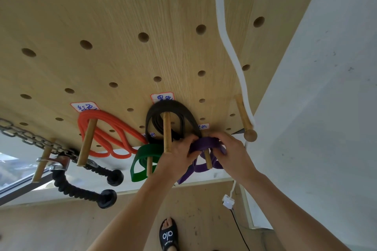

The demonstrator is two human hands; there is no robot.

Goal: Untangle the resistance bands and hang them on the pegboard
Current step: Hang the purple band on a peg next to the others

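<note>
Both your hands grip the purple resistance band: left hand pinches its coil left of the wooden peg, right hand curls over the loops right of that peg. The band sits looped over the peg, its tails dangling below. Let go unevenly and a loose loop could slide off the peg's free end, or snag the green band hanging just left.
</note>
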